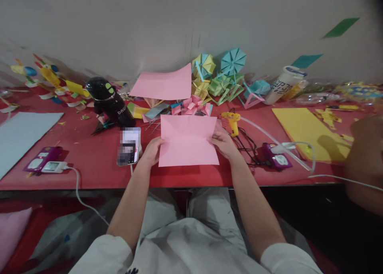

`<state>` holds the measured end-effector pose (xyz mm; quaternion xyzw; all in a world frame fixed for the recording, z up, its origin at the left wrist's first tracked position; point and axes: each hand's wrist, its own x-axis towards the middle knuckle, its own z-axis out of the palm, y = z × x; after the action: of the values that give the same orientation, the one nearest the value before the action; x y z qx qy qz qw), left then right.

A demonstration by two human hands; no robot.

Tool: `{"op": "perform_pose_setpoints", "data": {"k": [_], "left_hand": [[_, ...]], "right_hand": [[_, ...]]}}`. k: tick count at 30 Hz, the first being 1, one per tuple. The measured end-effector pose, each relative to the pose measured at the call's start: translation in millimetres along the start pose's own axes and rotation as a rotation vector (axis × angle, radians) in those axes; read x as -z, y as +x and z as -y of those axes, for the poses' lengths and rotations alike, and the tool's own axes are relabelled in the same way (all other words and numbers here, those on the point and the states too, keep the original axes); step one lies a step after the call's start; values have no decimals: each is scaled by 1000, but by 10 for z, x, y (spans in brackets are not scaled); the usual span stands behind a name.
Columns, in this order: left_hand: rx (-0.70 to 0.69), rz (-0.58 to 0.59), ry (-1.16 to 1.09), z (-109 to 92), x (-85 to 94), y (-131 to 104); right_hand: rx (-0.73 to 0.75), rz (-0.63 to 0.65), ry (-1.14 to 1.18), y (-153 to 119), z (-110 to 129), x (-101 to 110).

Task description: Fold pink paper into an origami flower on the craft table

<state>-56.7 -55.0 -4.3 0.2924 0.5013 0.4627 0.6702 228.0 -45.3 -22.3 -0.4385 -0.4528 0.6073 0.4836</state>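
Between my two hands I hold up a sheet of pink paper (188, 141), with a faint crease across its middle. My left hand (152, 151) pinches its left edge, thumb on the near face and fingers behind. On the opposite edge my right hand (223, 143) grips in the same way. A smartphone (130, 146) with a lit screen stands just left of my left hand. Beyond my right hand lies a yellow hot glue gun (231, 122). Pink folded paper pieces (191, 105) sit behind the sheet's top edge.
Another pink sheet (164, 84) leans near the wall beside folded paper umbrellas (233, 61). A black bottle (112, 102) stands left. Purple power sockets (277, 156) with cables lie right, near yellow paper (311, 134). Blue-grey sheets (26, 134) lie far left. Another person's arm (366, 162) shows at right.
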Motion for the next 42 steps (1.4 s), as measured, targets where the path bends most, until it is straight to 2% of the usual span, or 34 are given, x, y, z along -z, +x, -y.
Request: {"op": "perform_pose_setpoints", "data": {"k": [8,20,30,35,42], "left_hand": [[-32,82,61,-43,-32,-64],[-74,67,79,-7,-12,-25],[-90,51,72,34,-6,5],[-95,62,73,23,-7,9],[-83,80,39,-13,-11,-27]], "right_hand": [[25,38,-18,-10,9,-15],[52,37,-24,-2,19,-16],[16,56,-39,-5,16,-24],[48,11,-77,-15,54,-32],[73,26,-98,5,2,-18]]}}
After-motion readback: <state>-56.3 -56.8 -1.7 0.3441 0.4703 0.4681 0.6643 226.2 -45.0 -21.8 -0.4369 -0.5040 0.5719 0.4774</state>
